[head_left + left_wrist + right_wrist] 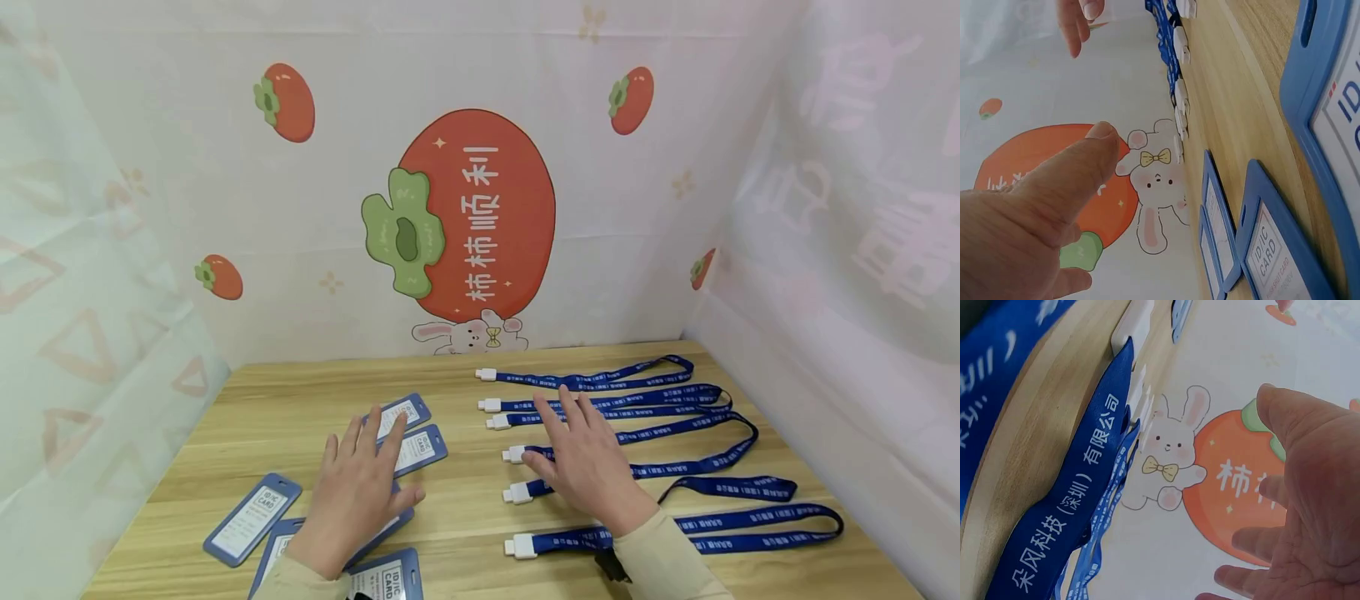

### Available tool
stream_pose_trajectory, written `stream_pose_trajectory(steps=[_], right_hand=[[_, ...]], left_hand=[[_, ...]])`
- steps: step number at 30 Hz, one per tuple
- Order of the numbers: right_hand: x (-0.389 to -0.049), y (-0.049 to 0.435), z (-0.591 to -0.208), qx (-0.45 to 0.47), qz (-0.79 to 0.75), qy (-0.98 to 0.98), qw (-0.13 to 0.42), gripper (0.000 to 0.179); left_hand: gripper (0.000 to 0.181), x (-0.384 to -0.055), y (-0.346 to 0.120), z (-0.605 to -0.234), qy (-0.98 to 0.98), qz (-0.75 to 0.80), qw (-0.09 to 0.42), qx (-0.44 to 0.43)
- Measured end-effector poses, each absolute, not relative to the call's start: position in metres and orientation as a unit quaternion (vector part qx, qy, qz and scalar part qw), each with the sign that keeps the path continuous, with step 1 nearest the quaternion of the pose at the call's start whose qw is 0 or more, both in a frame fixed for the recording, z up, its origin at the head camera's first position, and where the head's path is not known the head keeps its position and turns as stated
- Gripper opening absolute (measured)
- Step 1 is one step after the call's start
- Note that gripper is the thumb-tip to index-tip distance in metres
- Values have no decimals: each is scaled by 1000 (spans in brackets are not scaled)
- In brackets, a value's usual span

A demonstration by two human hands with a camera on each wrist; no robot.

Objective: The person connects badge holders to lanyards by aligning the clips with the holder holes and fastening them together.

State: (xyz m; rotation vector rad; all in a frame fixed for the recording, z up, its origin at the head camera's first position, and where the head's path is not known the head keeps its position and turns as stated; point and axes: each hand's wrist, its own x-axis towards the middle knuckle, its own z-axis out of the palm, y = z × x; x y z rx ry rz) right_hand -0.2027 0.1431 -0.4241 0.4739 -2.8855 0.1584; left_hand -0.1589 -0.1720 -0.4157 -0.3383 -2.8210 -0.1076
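My left hand (pixel 352 487), fingers spread and straight, hovers over a group of blue ID card holders (pixel 251 518) on the left of the table. Its palm partly hides some of them in the head view. On the right, my right hand (pixel 588 467) is raised with spread fingers above several dark blue lanyards (pixel 720 521) with white plastic clips (pixel 521 546). In the left wrist view, card holders (pixel 1279 250) lie flat below the left hand (pixel 1041 206). A printed lanyard (pixel 1066 487) passes beneath the right hand (pixel 1316 487) in the right wrist view. Neither hand holds anything.
The wooden table (pixel 450 517) meets a white cloth backdrop (pixel 337 192) printed with persimmons and a rabbit. Cloth walls also rise at the left and right sides. The lanyards lie in rows, clips toward the middle; a wood strip separates them from the card holders.
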Motion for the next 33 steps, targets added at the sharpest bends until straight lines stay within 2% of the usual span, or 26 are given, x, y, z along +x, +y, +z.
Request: stream_pose_trajectory(steps=[7, 10, 22, 28, 33], right_hand=[[-196, 141, -420, 160, 54, -981, 94, 88], [-192, 141, -418, 163, 60, -980, 92, 87], [-174, 136, -414, 193, 85, -975, 65, 79], [-168, 132, -414, 200, 95, -974, 44, 76], [-165, 129, -414, 207, 84, -974, 33, 74]], left_hand=[[101, -153, -171, -414, -976, -24, 169, -133], [100, -149, -171, -413, -977, -21, 160, -136], [91, -124, -169, -413, -986, -41, 62, -148], [89, -119, -171, -414, -987, -84, -19, -136], [86, -119, -175, -418, -982, -107, -67, -140]])
